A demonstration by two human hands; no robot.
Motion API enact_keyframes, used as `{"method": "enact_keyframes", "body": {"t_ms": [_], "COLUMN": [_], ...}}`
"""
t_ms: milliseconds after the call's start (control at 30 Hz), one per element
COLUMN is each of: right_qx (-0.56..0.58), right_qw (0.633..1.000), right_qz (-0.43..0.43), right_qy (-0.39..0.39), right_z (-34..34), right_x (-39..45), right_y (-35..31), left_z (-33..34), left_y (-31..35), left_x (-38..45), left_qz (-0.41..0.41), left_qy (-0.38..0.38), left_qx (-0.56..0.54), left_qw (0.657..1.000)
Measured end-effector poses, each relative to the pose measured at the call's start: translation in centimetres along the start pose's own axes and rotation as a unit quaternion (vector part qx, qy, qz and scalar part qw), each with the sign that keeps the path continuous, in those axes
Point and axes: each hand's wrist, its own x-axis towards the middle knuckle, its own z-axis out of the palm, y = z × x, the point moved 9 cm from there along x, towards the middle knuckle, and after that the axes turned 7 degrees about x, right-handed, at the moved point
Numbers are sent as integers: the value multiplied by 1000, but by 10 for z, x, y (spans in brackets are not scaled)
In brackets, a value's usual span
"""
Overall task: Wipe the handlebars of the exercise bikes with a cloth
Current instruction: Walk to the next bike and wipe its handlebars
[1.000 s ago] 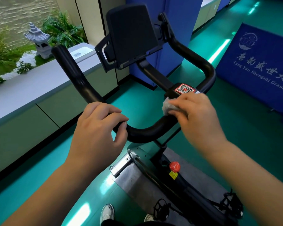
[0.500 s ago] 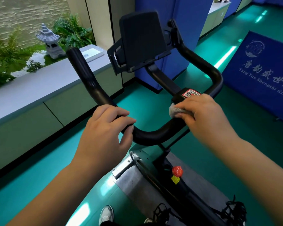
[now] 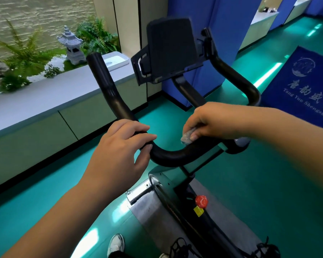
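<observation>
A black U-shaped handlebar (image 3: 173,155) of an exercise bike fills the middle of the head view, with a dark tablet holder (image 3: 171,51) above its stem. My left hand (image 3: 119,155) grips the bar where its left arm bends upward. My right hand (image 3: 213,121) holds a small grey cloth (image 3: 187,136) pressed on the near curve of the bar, right of centre. Only a corner of the cloth shows under my fingers. My right hand hides the stem's label.
A red knob (image 3: 201,201) sits on the bike frame below, above a grey floor mat (image 3: 151,215). A long grey ledge (image 3: 45,94) with plants and a stone lantern (image 3: 71,45) runs on the left. A blue banner (image 3: 302,86) stands at the right on green floor.
My right hand has slid the cloth leftward and down along the bar, covering the label on the stem. My left hand keeps its grip in the same spot.
</observation>
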Motion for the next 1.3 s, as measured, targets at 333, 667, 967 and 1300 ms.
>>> {"method": "enact_keyframes", "body": {"t_ms": [333,667,967,1300], "right_qx": [14,-14,-27,49], "right_qw": [994,990,980,975], "right_qz": [16,46,-16,-135], "right_qy": [-106,-134,-195,-170], "right_z": [12,13,13,35], "right_x": [16,18,29,45], "right_y": [-7,-2,-16,-38], "left_z": [-2,0,2,2], "left_y": [-7,-19,-18,-11], "left_x": [4,11,3,-15], "left_qz": [64,88,33,-100], "left_qy": [-37,-34,-34,6], "left_qx": [1,-22,-11,6], "left_qw": [997,995,999,995]}}
